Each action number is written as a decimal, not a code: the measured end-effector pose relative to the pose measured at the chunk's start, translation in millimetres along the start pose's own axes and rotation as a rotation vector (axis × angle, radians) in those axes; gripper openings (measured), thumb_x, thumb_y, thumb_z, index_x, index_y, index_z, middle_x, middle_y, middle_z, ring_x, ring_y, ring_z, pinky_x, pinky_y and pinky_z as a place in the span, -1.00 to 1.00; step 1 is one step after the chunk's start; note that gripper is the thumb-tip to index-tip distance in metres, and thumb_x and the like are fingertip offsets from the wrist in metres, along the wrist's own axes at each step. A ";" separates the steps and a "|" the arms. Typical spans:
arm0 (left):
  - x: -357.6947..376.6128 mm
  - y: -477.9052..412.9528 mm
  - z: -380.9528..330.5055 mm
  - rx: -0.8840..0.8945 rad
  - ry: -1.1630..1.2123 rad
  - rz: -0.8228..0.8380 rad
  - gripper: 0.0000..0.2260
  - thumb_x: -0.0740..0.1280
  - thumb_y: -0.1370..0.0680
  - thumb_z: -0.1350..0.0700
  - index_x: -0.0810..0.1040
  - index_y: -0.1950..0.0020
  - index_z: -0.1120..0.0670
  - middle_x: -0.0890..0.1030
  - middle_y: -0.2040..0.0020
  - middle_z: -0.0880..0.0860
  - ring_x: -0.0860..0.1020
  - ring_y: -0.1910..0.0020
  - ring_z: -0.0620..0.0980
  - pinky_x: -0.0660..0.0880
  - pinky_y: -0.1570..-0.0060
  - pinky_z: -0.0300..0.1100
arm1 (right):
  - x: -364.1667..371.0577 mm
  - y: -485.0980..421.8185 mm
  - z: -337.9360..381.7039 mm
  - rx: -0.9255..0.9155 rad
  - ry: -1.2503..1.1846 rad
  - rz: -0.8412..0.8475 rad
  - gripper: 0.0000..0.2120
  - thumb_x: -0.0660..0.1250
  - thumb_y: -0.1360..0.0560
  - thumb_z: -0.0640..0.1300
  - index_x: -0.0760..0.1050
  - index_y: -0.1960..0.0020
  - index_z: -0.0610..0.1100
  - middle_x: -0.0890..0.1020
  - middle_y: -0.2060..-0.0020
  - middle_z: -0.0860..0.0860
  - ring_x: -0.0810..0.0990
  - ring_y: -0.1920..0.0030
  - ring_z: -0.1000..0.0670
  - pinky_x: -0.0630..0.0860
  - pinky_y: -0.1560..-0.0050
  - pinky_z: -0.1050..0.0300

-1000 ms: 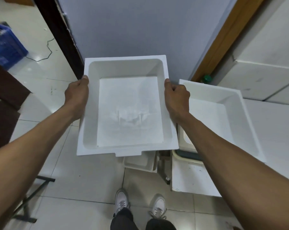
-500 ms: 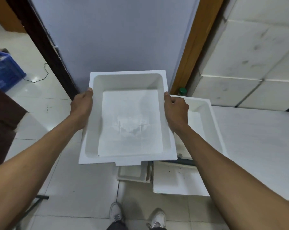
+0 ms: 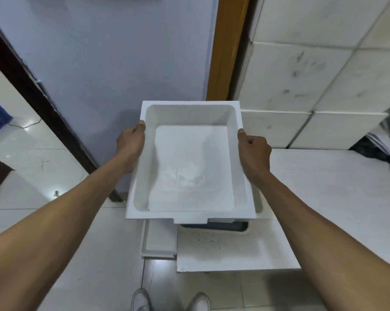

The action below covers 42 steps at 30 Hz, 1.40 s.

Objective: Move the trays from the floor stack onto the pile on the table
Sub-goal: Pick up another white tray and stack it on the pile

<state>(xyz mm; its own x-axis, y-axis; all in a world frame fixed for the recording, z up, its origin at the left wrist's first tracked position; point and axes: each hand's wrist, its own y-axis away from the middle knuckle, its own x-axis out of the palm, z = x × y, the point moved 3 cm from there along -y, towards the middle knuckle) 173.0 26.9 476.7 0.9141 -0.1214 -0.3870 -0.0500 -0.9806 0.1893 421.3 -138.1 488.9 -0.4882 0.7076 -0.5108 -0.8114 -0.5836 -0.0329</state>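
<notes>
The white tray (image 3: 189,167) is held over the near left corner of the table (image 3: 324,198); the left hand (image 3: 131,149) grasps its left rim and the right hand (image 3: 253,153) its right rim, thumbs on top, the other fingers curled under and mostly hidden; the tray covers nearly all of the pile (image 3: 214,226) beneath, and whether they touch cannot be told; the floor stack (image 3: 158,243) shows only in part below; two shoes (image 3: 141,300) are cut off by the frame.

A pale lilac wall (image 3: 122,63) meets an orange-brown wooden post (image 3: 225,48). White wall tiles (image 3: 312,63) rise on the right. The glossy floor (image 3: 32,153) reflects light.
</notes>
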 end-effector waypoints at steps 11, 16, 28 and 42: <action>89.4 -0.2 -10.7 -0.022 -0.034 0.090 -0.66 0.15 -0.61 -0.14 0.54 0.05 0.09 0.57 0.06 0.11 0.52 0.08 0.08 0.47 -0.03 -0.06 | -46.1 -41.5 -55.5 0.073 0.036 -0.025 -0.47 0.17 -0.60 0.09 0.11 0.45 -0.11 0.23 0.53 0.00 0.21 0.50 -0.01 0.19 0.40 0.16; 109.1 -6.6 0.3 -0.055 -0.077 0.077 -0.65 0.14 -0.62 -0.13 0.53 0.07 0.12 0.59 0.03 0.14 0.54 0.04 0.12 0.49 -0.11 -0.02 | -40.3 -53.6 -74.8 0.102 0.066 0.006 -0.47 0.16 -0.60 0.10 0.12 0.43 -0.13 0.25 0.53 -0.01 0.22 0.48 -0.02 0.18 0.41 0.14; 123.5 -27.6 39.9 -0.126 -0.096 0.076 -0.72 0.14 -0.64 -0.10 0.51 -0.02 0.07 0.54 -0.02 0.05 0.48 0.02 0.05 0.36 -0.01 -0.20 | -3.9 -67.7 -108.8 0.172 0.091 0.066 -0.46 0.17 -0.59 0.13 0.27 0.41 -0.23 0.35 0.49 -0.09 0.34 0.43 -0.06 0.28 0.37 0.11; 128.0 -27.6 61.5 0.059 -0.305 -0.044 -0.65 0.20 -0.63 -0.03 0.39 0.28 0.14 0.42 0.38 0.01 0.37 0.39 -0.06 0.30 0.23 -0.23 | 6.1 -68.1 -132.0 0.151 0.151 0.020 -0.67 0.22 -0.56 0.14 0.48 0.09 -0.13 0.59 0.31 -0.05 0.56 0.29 -0.04 0.38 0.35 0.18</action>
<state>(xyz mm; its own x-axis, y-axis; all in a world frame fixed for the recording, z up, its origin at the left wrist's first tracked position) 266.6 29.0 366.4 0.7536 -0.1102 -0.6480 -0.0442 -0.9921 0.1174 516.1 -146.6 374.7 -0.4599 0.6221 -0.6336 -0.8466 -0.5223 0.1018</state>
